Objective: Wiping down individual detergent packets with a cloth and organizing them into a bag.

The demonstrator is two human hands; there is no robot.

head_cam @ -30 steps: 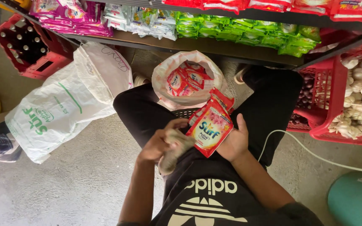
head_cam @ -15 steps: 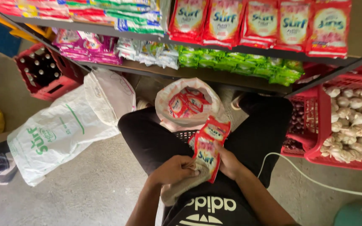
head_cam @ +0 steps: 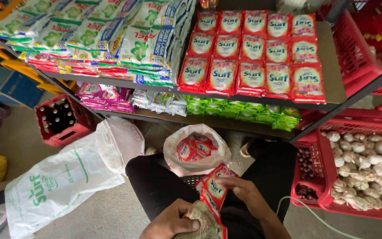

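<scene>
Sachets from bag to hands
Both hands, left and right, are closed on a red sachet strip; the open white bag just beyond holds more.

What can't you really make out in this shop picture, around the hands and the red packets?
- Left hand: the bottom edge cuts off its wrist, and it hides what lies under its fingers.
- Strip of red packets: the right hand covers one side, and the lower end runs off the frame.
- White bag: its folded rim hides how many packets are inside.
- Red crate: its dark bottles are too small to identify.
</scene>
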